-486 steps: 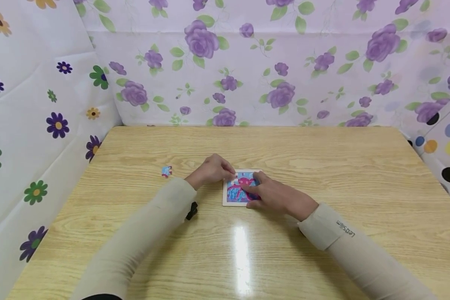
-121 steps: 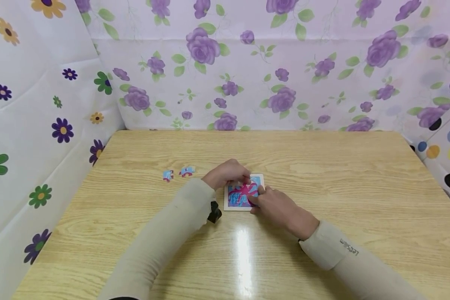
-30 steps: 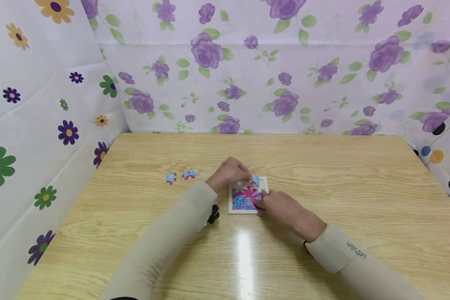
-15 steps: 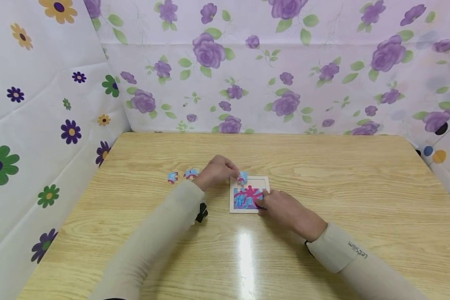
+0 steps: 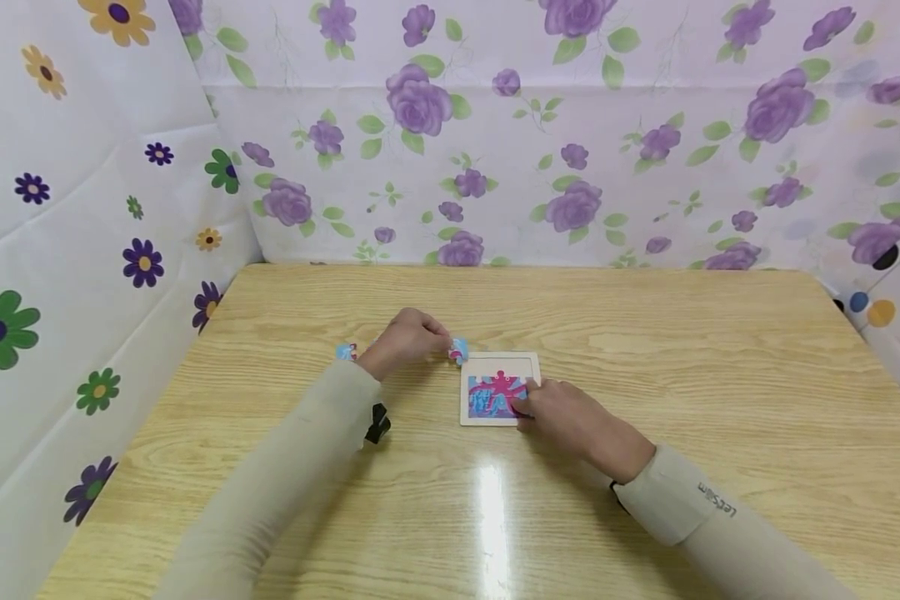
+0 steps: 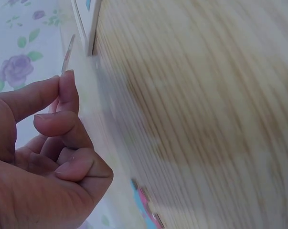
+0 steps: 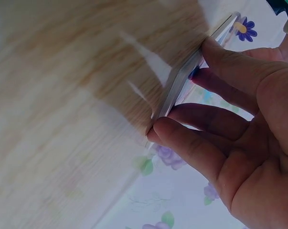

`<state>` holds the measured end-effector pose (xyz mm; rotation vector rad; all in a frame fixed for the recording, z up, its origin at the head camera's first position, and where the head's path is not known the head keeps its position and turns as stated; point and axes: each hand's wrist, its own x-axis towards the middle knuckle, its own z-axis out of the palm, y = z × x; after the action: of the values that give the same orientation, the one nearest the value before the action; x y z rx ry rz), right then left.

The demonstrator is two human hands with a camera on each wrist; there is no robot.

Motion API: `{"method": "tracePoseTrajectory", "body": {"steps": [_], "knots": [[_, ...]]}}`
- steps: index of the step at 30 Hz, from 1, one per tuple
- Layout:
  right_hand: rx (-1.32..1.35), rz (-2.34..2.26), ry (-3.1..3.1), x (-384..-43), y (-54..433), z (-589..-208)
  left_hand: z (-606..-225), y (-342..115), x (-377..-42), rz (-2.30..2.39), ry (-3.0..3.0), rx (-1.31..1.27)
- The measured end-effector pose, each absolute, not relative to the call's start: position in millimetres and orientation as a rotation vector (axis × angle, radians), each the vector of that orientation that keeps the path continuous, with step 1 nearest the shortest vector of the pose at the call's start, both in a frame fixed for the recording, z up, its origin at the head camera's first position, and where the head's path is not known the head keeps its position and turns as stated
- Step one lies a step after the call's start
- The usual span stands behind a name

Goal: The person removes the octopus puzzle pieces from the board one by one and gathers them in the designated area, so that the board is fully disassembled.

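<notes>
Left hand (image 5: 405, 340), pinched puzzle piece (image 5: 459, 350), loose piece (image 5: 346, 351), apparently part-hidden

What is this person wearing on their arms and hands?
The left hand and right hand wear no gloves. The left sleeve and right sleeve are long and cream; dark lettering marks the right one. A small black fitting shows by the left cuff.

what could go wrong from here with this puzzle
The held piece could slip, since the left hand pinches it only at its edge. The sleeve might nudge the loose piece lying close beside it. If the right hand jogs the frame, the seated pieces could shift into the bare strip above them.
</notes>
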<state>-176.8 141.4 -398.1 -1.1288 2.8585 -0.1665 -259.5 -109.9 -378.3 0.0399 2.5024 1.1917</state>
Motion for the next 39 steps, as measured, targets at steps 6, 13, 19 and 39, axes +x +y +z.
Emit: {"method": "tracePoseTrajectory", "body": {"steps": [6, 13, 19, 39], "knots": [[-1.135, -0.168, 2.867, -175.8, 141.6, -398.2, -378.9, -121.0, -261.8, 1.213, 2.500, -0.002], [-1.138, -0.202, 2.861, -176.2, 142.3, -400.0, -376.9, -134.0, -264.1, 1.188, 2.509, -0.014], [-1.140, -0.208, 2.856, -176.0, 141.4, -399.6, -376.8, -142.5, -268.2, 1.147, 2.530, -0.070], [-1.130, -0.188, 2.854, -175.5, 141.7, -399.9, -384.1, -150.2, -278.8, 1.128, 2.560, -0.254]]}}
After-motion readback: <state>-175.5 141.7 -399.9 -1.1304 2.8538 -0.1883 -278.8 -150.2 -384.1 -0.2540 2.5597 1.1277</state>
